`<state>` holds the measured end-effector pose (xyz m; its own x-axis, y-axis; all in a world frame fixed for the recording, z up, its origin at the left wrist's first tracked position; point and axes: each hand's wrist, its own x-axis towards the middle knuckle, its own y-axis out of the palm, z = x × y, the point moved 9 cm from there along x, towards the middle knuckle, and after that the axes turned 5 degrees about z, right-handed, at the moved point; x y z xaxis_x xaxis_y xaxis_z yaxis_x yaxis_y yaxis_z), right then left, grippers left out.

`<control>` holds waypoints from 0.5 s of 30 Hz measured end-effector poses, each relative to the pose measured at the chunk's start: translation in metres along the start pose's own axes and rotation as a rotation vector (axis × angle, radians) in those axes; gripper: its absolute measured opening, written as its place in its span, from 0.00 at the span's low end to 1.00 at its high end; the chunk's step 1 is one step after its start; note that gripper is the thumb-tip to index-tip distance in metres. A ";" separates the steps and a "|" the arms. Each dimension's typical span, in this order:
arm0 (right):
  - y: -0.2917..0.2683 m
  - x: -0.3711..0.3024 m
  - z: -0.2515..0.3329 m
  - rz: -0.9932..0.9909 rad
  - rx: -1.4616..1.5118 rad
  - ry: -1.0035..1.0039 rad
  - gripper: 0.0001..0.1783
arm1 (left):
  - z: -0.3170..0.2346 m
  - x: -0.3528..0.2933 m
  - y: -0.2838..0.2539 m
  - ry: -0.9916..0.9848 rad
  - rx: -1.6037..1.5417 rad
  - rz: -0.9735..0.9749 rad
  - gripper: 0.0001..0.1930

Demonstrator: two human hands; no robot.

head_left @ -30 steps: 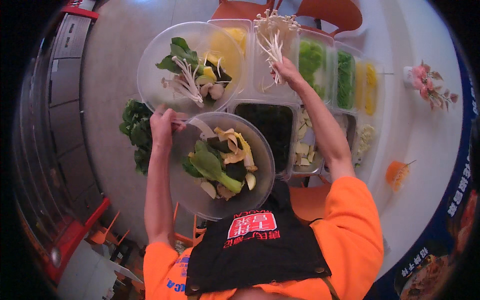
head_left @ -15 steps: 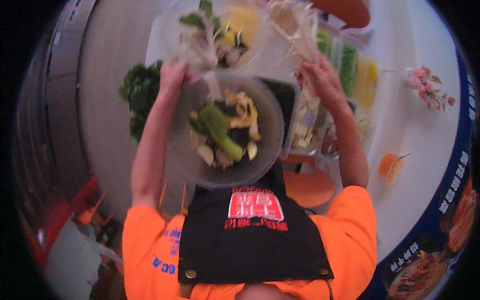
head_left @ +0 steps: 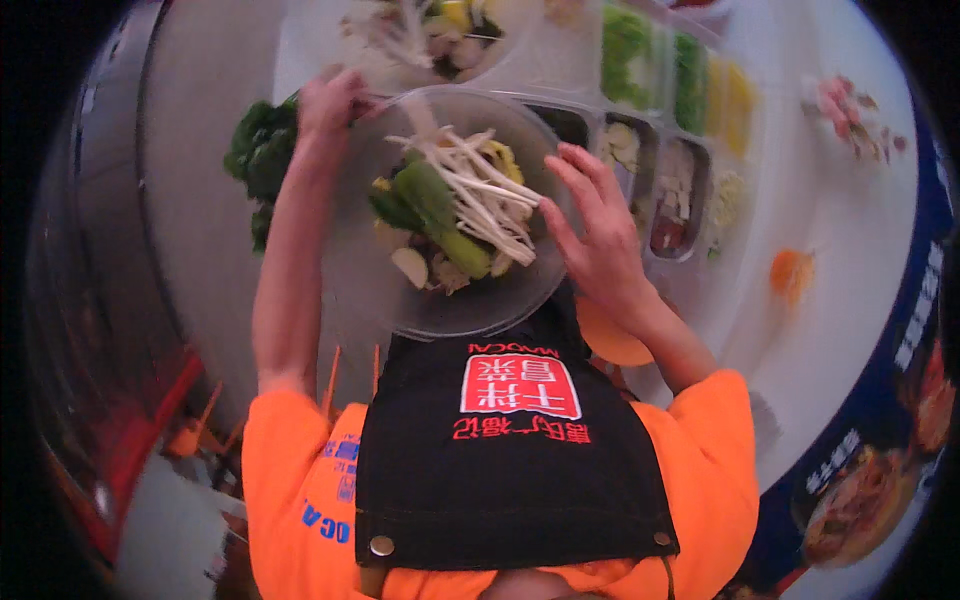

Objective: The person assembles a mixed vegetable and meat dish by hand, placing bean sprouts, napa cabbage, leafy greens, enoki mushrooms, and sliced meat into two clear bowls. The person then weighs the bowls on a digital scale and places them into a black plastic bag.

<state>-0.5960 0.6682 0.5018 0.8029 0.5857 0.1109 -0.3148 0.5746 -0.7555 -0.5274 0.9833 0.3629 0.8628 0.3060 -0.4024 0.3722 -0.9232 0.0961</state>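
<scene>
The left hand point(head_left: 332, 108) had its grip closed on the far-left rim of a clear bowl point(head_left: 440, 314). The right hand point(head_left: 605, 238), its grip open and holding nothing, was at the bowl's right side. Inside, white enoki mushrooms point(head_left: 480, 195) lay against leafy greens point(head_left: 430, 205). A second bowl point(head_left: 318, 45) and vegetable trays point(head_left: 627, 62) were farther off.

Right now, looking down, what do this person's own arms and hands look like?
The left hand and right hand are ungloved, with bare forearms emerging from bright orange sleeves. Blue print shows near the left sleeve.
</scene>
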 end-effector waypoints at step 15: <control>0.064 -0.035 -0.132 0.316 1.270 0.515 0.18 | -0.007 0.000 -0.001 -0.099 0.038 -0.015 0.10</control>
<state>-0.5776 0.6093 0.3647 0.6195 0.6718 -0.4060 -0.5286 0.7394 0.4169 -0.5254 0.9860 0.3688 0.8187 0.2968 -0.4915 0.3697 -0.9275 0.0556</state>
